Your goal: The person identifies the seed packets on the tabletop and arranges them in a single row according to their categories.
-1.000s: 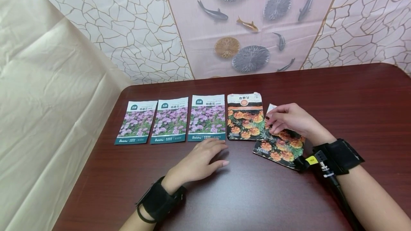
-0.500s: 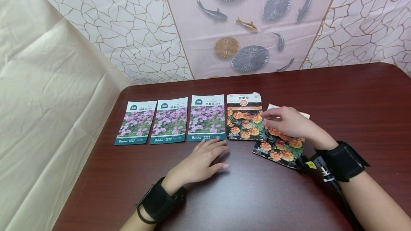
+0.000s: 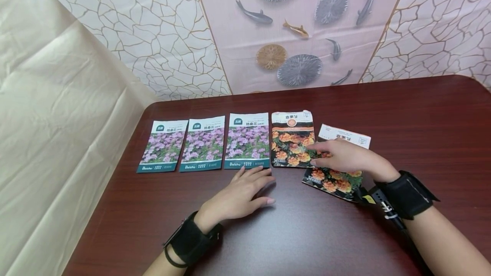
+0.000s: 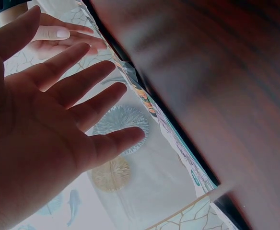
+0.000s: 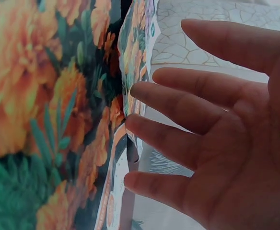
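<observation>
My right hand (image 3: pixel 343 155) hovers over two marigold seed packets with its fingers extended. One upright marigold packet (image 3: pixel 292 133) stands in line with the row; the other marigold packet (image 3: pixel 333 184) lies askew to its right, partly hidden beneath the hand. In the right wrist view the fingers (image 5: pixel 178 103) are spread, close over the orange flower print. My left hand (image 3: pixel 238 195) rests near the lower edge of a purple-flower seed packet (image 3: pixel 247 142), palm down, fingers relaxed. The left wrist view shows that hand (image 4: pixel 58 110) spread and holding nothing.
Two more purple-flower packets, one in the middle (image 3: pixel 202 144) and one at the left end (image 3: pixel 163 146), continue the row leftward. The dark wooden table (image 3: pixel 307 233) meets a patterned cloth (image 3: pixel 268 24) behind and a pale cloth (image 3: pixel 76 118) at left.
My right hand has uncurled from the askew marigold packet's top and slid down over it, fingers now pointing at the neighbouring one. The packets and left hand stay put.
</observation>
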A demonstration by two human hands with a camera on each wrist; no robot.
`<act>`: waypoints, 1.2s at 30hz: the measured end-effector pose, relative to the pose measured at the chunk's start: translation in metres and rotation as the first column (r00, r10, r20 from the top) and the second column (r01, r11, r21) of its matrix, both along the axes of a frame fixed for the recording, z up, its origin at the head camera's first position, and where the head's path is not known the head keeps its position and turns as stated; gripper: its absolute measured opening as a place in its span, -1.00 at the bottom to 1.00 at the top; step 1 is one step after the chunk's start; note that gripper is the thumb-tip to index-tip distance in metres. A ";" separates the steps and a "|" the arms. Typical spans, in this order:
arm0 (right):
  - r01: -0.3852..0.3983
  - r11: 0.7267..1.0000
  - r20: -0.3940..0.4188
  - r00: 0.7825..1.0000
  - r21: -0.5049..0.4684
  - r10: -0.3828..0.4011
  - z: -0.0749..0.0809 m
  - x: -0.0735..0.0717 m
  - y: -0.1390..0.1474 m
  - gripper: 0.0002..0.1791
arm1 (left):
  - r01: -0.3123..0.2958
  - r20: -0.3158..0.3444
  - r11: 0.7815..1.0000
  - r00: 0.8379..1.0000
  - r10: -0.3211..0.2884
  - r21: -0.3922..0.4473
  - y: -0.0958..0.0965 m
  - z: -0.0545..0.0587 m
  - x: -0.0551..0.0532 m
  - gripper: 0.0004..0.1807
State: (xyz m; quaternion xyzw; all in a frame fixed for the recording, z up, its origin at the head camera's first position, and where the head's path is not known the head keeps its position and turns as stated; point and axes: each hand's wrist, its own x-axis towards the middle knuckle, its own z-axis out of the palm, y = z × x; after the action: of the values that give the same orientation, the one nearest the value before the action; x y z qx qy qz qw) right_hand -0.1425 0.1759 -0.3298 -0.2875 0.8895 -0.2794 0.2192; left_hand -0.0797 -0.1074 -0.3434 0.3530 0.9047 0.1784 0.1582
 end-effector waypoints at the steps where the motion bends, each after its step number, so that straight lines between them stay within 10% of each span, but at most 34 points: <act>1: -0.003 1.000 -0.006 1.000 0.005 0.004 0.000 0.000 0.000 -0.46 | 0.000 0.001 1.000 1.000 0.000 -0.002 0.000 0.000 0.000 -0.44; 16: 0.018 0.999 0.112 0.994 -0.038 -0.014 -0.006 -0.006 0.006 -0.43 | 0.002 -0.002 1.000 1.000 -0.002 -0.023 0.001 0.000 0.001 -0.43; 26: 0.011 0.996 -0.006 1.000 -0.090 -0.012 -0.007 -0.009 0.011 -0.48 | 0.005 -0.006 1.000 1.000 -0.005 -0.029 0.002 0.000 0.002 -0.43; 36: 0.163 0.983 -0.093 0.981 -0.085 -0.170 0.005 -0.012 0.027 -0.56 | 0.024 -0.026 0.999 0.999 -0.025 -0.027 0.002 0.000 0.002 -0.41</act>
State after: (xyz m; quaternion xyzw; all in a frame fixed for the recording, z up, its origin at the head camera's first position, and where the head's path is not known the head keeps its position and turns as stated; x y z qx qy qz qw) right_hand -0.1549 0.2030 -0.3247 -0.2338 0.9089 -0.3161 0.1389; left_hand -0.0776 -0.1053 -0.3434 0.3642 0.9046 0.1597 0.1533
